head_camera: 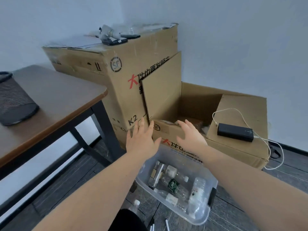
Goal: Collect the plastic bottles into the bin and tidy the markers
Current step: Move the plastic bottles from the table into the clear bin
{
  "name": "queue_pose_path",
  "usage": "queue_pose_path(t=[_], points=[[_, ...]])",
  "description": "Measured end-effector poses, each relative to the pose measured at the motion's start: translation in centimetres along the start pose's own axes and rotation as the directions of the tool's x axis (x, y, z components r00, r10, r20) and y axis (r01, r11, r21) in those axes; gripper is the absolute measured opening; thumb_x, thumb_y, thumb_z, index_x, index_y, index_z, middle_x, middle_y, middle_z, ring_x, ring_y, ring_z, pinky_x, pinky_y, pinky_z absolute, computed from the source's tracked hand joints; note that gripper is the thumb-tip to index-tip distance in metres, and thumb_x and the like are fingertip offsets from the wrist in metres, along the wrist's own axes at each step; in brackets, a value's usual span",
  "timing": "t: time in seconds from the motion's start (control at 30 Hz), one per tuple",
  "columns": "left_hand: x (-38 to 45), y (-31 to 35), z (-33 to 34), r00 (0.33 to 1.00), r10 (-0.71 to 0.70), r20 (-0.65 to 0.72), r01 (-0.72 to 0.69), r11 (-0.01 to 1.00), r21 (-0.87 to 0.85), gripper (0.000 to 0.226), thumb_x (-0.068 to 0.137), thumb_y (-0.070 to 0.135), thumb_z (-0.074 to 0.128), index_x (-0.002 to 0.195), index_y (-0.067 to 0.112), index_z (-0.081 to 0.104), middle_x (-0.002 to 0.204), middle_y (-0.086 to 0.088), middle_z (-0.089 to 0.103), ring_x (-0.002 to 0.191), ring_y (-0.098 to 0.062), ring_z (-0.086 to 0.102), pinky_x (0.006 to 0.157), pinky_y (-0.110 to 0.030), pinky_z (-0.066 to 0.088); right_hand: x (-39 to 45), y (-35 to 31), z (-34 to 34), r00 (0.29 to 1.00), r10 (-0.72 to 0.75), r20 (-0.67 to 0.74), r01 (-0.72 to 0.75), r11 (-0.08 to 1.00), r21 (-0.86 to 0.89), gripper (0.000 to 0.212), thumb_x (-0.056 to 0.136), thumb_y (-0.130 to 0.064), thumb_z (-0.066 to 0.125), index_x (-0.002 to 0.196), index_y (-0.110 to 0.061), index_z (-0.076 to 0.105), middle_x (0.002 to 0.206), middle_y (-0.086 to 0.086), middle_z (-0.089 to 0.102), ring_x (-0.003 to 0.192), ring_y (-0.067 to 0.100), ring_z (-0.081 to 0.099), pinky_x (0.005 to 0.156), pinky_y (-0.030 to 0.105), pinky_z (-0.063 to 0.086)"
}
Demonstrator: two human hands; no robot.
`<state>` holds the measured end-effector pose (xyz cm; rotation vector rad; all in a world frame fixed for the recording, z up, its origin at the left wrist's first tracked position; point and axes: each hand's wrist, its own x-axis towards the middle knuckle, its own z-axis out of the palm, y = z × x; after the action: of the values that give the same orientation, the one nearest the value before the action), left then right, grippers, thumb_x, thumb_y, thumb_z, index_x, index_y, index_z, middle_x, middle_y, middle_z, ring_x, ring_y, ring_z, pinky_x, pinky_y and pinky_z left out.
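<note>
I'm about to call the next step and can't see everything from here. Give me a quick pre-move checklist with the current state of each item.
1. Both hands free: left hand and right hand are spread and hold nothing. Ok.
2. Clear bin within reach, uncovered, bottles already inside. Ok.
3. All bottles collected: one bottle lies on the floor beside the bin. Not ok.
4. Markers tidied: they lie on the floor by the bin. Not ok.
5. Mesh pen holder on the table for the markers: whether it is empty, cannot tell.
6. More bottles in the open cardboard box: cannot tell.
</note>
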<state>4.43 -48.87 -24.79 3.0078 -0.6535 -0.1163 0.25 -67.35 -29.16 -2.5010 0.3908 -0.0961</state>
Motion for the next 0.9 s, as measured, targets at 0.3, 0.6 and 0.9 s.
queue_pose_path(t=[0.3, 0.6, 0.9], points=[[-5.8, -3.5, -11.9, 0.973, -0.025, -0.231, 0.047, 0.995, 0.088, 0.071, 0.095, 0.060, 0.029, 0.152, 0.032, -0.003, 0.160, -0.004, -0.014, 0.147, -0.024, -0.013, 0.118, -0.049, 0.003, -2.6, -11.3, -6.1, 0.973, -0.222, -0.060, 0.219, 0.974, -0.062, 0.068, 0.094, -0.031, 0.051, 0.152, -0.030, 0.015, 0.161, 0.002, 0.009, 0.148, 0.022, 0.007, 0.119, 0.048, 0.015], [-16.2, -11.2, -21.3, 0.869, -0.151, -0.471, 0.241, 0.961, 0.135, 0.069, 0.095, 0.060, 0.023, 0.152, 0.033, -0.003, 0.160, -0.001, -0.016, 0.147, -0.021, -0.015, 0.119, -0.046, 0.002, -7.4, -27.1, -10.5, 0.834, -0.522, -0.177, 0.513, 0.853, -0.099, 0.067, 0.095, -0.039, 0.047, 0.152, -0.035, 0.011, 0.161, 0.000, 0.008, 0.148, 0.021, 0.009, 0.119, 0.046, 0.016], [-26.0, -23.7, -24.4, 0.739, -0.406, -0.537, 0.512, 0.857, 0.057, 0.066, 0.096, 0.058, 0.023, 0.153, 0.032, 0.000, 0.160, -0.003, -0.015, 0.147, -0.022, -0.012, 0.118, -0.047, 0.004, -13.4, -43.6, -4.3, 0.679, -0.725, -0.120, 0.734, 0.674, 0.080, 0.065, 0.096, -0.038, 0.048, 0.151, -0.035, 0.015, 0.161, -0.002, 0.010, 0.146, 0.023, 0.016, 0.114, 0.043, 0.026]])
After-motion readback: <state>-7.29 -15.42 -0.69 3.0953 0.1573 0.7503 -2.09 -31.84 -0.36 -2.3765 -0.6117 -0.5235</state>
